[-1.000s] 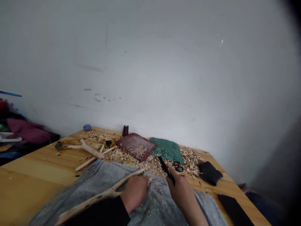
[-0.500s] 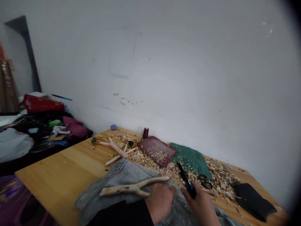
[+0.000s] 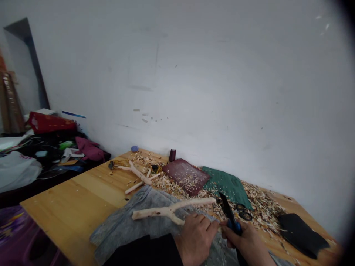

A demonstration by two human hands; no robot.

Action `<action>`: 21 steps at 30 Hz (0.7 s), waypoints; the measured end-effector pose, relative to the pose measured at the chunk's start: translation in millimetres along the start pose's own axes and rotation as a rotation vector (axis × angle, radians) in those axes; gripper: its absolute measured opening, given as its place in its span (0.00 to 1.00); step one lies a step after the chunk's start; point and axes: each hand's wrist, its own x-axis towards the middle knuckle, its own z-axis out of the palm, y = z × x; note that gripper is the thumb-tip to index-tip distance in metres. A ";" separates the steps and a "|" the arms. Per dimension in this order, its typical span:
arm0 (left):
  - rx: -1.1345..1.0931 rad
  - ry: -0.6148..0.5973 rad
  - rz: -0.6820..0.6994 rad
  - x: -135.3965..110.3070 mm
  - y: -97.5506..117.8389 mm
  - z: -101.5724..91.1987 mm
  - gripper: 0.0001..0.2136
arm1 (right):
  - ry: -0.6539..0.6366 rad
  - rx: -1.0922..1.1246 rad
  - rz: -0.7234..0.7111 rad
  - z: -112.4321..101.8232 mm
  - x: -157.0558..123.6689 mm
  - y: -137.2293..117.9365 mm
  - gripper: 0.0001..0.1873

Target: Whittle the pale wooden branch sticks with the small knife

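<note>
One step seems in hand, paring, and the next stroke calls for a firm hold and a controlled cut. A smooth, grained wooden table bears a rumpled, napped grey cloth. Over that, a peeled, knotty forked branch runs under the left hand, closed and apparently gripping its shorter prong, though knuckles hide the hold. The right hand is wrapped round a slim blue-and-black knife. Small, flaky shavings lie beyond.

We see dim, cool light, palest on the wall behind the surface; blurred black shading darkens the view's edge right of it.
</note>
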 end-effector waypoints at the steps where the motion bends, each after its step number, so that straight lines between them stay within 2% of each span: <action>1: 0.006 0.013 0.009 -0.4 -0.2 1.9 0.11 | -0.005 0.023 0.006 -0.7 -0.1 0.9 0.17; 5: 0.022 0.006 0.038 -2.0 -1.1 8.3 0.13 | 0.044 -0.007 -0.003 2.7 0.9 6.5 0.16; 11: -0.061 -0.074 0.015 -1.8 -2.6 2.8 0.11 | 0.246 -0.329 -0.111 15.5 -1.0 7.7 0.12; 14: -0.139 -0.152 -0.028 0.2 -3.6 -3.7 0.08 | 0.221 -0.386 -0.114 19.3 -3.1 5.5 0.12; 21: -0.199 -0.243 -0.092 3.7 -6.4 -7.8 0.12 | 0.181 -0.354 -0.144 23.5 -2.9 6.6 0.14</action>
